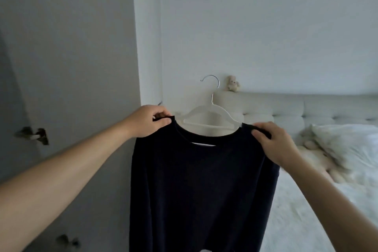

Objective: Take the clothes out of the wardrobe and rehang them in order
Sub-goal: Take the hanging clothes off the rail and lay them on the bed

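Observation:
A dark navy long-sleeved top [202, 190] hangs in front of me on a white hanger [210, 117] with a metal hook. The hanger's shoulders sit inside the neck opening. My left hand [148, 124] pinches the top's left shoulder at the collar. My right hand [276, 145] grips the right shoulder. Both hands hold the garment up in the air, away from any rail. The grey wardrobe door [67, 57] stands at the left; the wardrobe's inside is out of view.
A bed with a white duvet [319, 210] and a padded headboard [306, 108] fills the right side. A small teddy [233, 83] sits on the headboard. Metal hinges [32, 135] show on the wardrobe door. A white wall lies behind.

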